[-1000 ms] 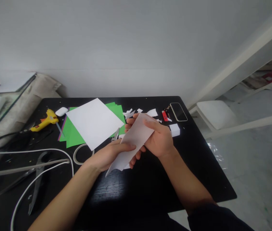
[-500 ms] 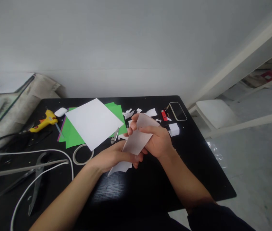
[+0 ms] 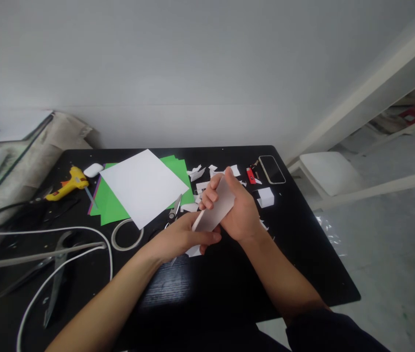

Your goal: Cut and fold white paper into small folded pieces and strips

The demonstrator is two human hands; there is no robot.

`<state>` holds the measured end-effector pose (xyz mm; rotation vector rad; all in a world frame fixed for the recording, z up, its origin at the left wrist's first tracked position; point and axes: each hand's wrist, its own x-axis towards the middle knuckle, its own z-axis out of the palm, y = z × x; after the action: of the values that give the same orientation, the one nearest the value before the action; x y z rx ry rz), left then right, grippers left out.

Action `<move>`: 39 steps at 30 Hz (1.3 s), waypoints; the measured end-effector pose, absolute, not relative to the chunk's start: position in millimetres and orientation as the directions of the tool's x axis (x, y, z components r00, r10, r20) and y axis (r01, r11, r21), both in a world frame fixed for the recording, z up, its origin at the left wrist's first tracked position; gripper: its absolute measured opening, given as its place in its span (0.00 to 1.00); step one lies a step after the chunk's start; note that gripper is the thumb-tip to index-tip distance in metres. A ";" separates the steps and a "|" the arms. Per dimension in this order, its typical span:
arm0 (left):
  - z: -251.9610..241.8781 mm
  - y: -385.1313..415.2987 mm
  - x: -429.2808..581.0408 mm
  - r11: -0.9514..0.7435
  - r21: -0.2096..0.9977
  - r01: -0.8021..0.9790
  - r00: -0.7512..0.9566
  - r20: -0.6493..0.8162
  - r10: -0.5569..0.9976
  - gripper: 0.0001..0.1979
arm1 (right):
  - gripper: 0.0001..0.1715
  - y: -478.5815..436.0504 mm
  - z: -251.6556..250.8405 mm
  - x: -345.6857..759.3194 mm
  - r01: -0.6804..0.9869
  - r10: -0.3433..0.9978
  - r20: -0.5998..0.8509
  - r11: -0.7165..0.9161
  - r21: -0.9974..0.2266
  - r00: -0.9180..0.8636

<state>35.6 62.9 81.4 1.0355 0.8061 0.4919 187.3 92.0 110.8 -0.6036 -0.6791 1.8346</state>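
Note:
A folded strip of white paper (image 3: 215, 211) is held between both hands above the black table. My left hand (image 3: 183, 237) grips its lower end, thumb on the near face, and a white corner pokes out below the fingers. My right hand (image 3: 240, 208) is wrapped round the upper end, with its thumb along the top edge and its fingers curled at the far side. Just left of the hands lie small scissors (image 3: 174, 208), partly hidden. White paper scraps (image 3: 195, 172) are scattered behind the hands.
White (image 3: 144, 188) and green sheets (image 3: 114, 205) lie left of centre, near a tape roll (image 3: 114, 239). Farther left are a yellow glue gun (image 3: 68, 185), large shears (image 3: 57, 281) and a white cable (image 3: 110, 259). A red lighter (image 3: 250, 175), phone (image 3: 271, 169) and small paper box (image 3: 265, 197) are on the right.
The strip has turned more edge-on and less of it shows. My right thumb has moved up from the strip's face to its top edge. Less paper sticks out below my left hand.

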 end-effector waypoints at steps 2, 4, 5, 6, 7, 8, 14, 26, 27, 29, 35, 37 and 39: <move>81.6 62.6 36.4 0.435 0.900 0.033 0.613 -0.362 0.702 0.10 | 0.26 91.8 111.4 186.6 -0.651 0.941 -0.107 -0.300 -0.698 -0.320; 81.6 62.4 36.6 0.429 0.902 0.046 0.609 -0.366 0.704 0.11 | 0.27 91.6 111.6 186.3 -0.653 0.943 -0.109 -0.299 -0.696 -0.315; 81.7 62.4 36.5 0.430 0.902 0.047 0.611 -0.367 0.702 0.11 | 0.27 91.5 111.6 186.3 -0.657 0.943 -0.108 -0.299 -0.692 -0.315; 81.9 62.5 36.2 0.433 0.900 0.047 0.614 -0.368 0.699 0.11 | 0.26 91.5 111.7 186.6 -0.660 0.942 -0.108 -0.302 -0.688 -0.319; 82.3 62.6 35.7 0.434 0.900 0.044 0.617 -0.366 0.696 0.11 | 0.26 91.6 111.8 187.1 -0.663 0.941 -0.110 -0.306 -0.683 -0.321; 82.7 62.7 35.1 0.432 0.901 0.042 0.622 -0.361 0.694 0.11 | 0.26 91.7 112.2 187.8 -0.664 0.940 -0.112 -0.309 -0.681 -0.322; 86.2 63.6 31.6 0.389 0.921 0.030 0.676 -0.306 0.670 0.15 | 0.28 92.6 116.2 194.1 -0.667 0.946 -0.087 -0.284 -0.689 -0.313; 82.1 59.9 32.1 0.436 0.899 -0.042 0.669 -0.299 0.681 0.14 | 0.28 93.5 117.3 197.8 -0.652 0.941 -0.051 -0.269 -0.709 -0.334; 83.2 59.9 32.7 0.422 0.906 -0.035 0.666 -0.294 0.686 0.14 | 0.29 93.7 117.2 197.9 -0.649 0.942 -0.056 -0.271 -0.711 -0.332; 86.2 60.3 34.0 0.391 0.920 -0.016 0.665 -0.282 0.691 0.13 | 0.29 94.2 117.2 198.5 -0.647 0.942 -0.062 -0.273 -0.712 -0.330; 89.5 60.9 35.1 0.324 0.945 0.039 0.676 -0.263 0.688 0.06 | 0.33 97.0 120.9 202.8 -0.660 0.943 -0.047 -0.266 -0.703 -0.330; 87.5 59.5 34.9 0.301 0.951 0.071 0.660 -0.271 0.701 0.06 | 0.35 97.7 122.6 204.2 -0.657 0.943 -0.038 -0.259 -0.708 -0.331; 85.1 57.7 34.9 0.275 0.956 0.100 0.638 -0.273 0.719 0.06 | 0.35 98.0 123.5 205.2 -0.649 0.941 -0.025 -0.251 -0.718 -0.337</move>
<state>34.9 57.7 85.1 1.2452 0.8097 0.4841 205.2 98.0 123.5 -0.5599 -0.7466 1.8068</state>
